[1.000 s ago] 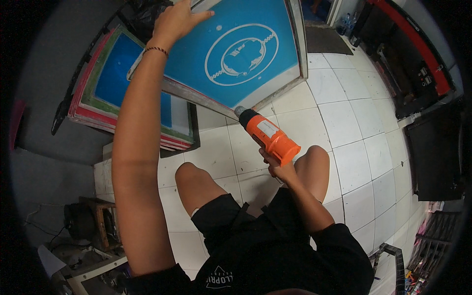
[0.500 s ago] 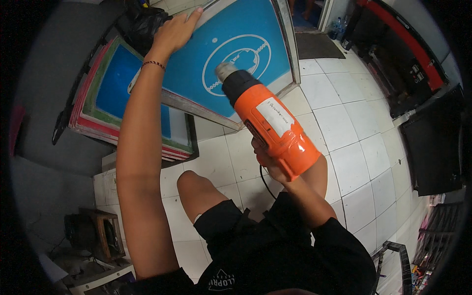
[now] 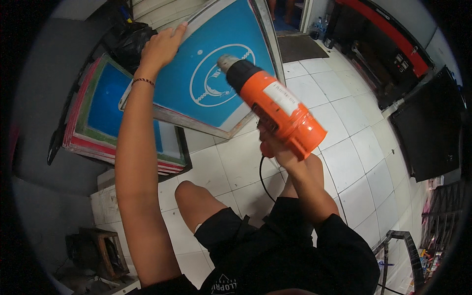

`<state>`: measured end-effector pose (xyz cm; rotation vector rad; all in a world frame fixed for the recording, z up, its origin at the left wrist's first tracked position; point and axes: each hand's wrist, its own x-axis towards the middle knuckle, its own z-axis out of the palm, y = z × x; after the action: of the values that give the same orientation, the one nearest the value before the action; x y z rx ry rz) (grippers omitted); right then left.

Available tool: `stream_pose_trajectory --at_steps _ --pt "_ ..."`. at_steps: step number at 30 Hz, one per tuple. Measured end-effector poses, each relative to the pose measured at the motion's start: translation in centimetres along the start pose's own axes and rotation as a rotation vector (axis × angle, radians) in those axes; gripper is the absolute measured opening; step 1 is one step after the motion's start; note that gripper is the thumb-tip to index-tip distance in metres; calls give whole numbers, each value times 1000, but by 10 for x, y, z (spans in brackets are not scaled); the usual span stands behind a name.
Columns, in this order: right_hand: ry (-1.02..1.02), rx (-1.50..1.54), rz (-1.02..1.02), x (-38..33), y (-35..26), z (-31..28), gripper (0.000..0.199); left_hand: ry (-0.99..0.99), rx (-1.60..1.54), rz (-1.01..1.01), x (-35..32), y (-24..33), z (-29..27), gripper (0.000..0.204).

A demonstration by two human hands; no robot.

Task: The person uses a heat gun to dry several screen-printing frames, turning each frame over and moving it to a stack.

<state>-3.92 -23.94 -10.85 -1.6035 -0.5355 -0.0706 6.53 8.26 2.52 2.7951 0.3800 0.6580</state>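
Observation:
My left hand (image 3: 163, 47) grips the upper left edge of a screen-printing frame (image 3: 172, 91), which stands tilted in front of me. Its blue mesh carries a pale oval emblem. An orange heat gun (image 3: 282, 110) with a black collar and metal nozzle is in my right hand (image 3: 276, 146), whose fingers wrap its handle, partly hidden below the body. The nozzle points up and left over the emblem, overlapping it in view; the exact gap cannot be judged. A black cord hangs from the handle.
Left of the held frame leans a stack of similar screens (image 3: 105, 101), edged red and green. A black plastic bag (image 3: 135, 44) lies behind it. Black-and-red equipment (image 3: 418, 51) and a dark panel (image 3: 427, 125) line the right side. White tiles (image 3: 346, 147) cover the floor.
The heat gun's nozzle has shifted rightward across the emblem. The held frame and my left hand appear slightly farther left, as does much of the surrounding room.

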Motion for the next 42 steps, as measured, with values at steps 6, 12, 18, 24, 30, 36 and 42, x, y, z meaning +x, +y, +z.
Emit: stream_pose_trajectory --at_steps 6,12,18,24,30,36,42 --pt "330 -89 -135 47 63 -81 20 53 17 35 9 -9 5 76" --pt "194 -801 29 46 183 -202 37 67 31 38 10 -10 5 74" --pt "-183 -993 467 -109 343 -213 44 85 -73 68 5 -3 8 74" --pt "-252 -1112 675 -228 383 -154 50 254 21 112 10 -24 17 67" --pt "-189 -883 877 -247 370 -130 62 79 -174 -33 -14 17 -2 80" --pt "139 -742 1092 -216 282 -126 69 -155 -80 46 7 17 2 72" --pt "407 -431 1157 -218 104 -114 64 -312 -90 186 -10 57 -20 62"
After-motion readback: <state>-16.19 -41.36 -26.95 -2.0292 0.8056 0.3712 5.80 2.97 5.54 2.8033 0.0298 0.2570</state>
